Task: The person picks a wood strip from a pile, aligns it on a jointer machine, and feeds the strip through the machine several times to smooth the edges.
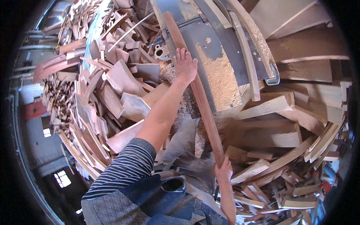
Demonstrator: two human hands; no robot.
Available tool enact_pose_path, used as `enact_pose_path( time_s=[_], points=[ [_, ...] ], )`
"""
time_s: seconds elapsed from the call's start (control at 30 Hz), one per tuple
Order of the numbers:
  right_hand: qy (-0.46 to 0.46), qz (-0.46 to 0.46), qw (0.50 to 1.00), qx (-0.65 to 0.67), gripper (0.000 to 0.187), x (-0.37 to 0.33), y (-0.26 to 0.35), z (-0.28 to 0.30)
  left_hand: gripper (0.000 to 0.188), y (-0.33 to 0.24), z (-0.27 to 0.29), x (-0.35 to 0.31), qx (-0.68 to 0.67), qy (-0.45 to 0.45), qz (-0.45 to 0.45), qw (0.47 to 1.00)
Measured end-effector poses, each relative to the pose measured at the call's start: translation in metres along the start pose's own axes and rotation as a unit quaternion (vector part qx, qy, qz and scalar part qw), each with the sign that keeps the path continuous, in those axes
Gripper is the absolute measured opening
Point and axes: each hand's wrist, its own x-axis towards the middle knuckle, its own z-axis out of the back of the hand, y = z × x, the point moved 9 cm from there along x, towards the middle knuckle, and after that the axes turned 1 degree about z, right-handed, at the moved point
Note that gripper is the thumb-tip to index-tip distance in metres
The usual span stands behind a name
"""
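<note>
Head view: long wooden strip [198, 93] steadied on saw table [221, 75]; left hand [185, 64] pressed flat, open, far end; right hand [224, 170] closed around near end.

You get bright daylight on the saw table [221, 80], clear and sharp. Left of it, the wood pile [101, 93] bends at the dark round rim and looks blurry.

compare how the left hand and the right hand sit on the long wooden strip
The left hand lies flat, fingers spread, on top of the long wooden strip far up over the dusty saw table; the right hand wraps around the strip's near end, close to the body. The left arm is stretched out, the right arm bent in. Both touch the same strip.
</note>
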Motion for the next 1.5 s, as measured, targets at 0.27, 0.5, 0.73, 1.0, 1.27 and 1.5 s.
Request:
enact_pose_path(
  time_s=[0.27,0.5,0.73,1.0,1.27,1.5],
  points=[
    [-0.019,0.009,1.0,0.015,0.078,0.048,0.053,0.019,0.056,0.016,-0.005,0.069,0.003,-0.057,-0.048,0.997],
    [-0.027,0.064,0.997,0.018,0.082,0.105,0.107,0.039,0.059,0.053,-0.007,0.145,0.046,-0.077,-0.073,0.993],
    [-0.127,0.282,0.951,-0.004,0.066,0.146,0.191,0.072,0.06,0.051,-0.001,0.175,0.016,-0.07,-0.078,0.994],
    [-0.106,0.361,0.926,-0.028,0.054,0.2,0.246,0.081,0.063,0.068,-0.004,0.22,0.036,-0.057,-0.066,0.996],
    [-0.116,0.371,0.921,-0.029,0.048,0.24,0.277,0.072,0.061,0.074,0.002,0.264,0.001,-0.054,-0.065,0.996],
    [-0.104,0.383,0.916,-0.053,0.049,0.276,0.308,0.067,0.061,0.09,-0.001,0.308,0.002,-0.097,-0.096,0.991]
  ],
)
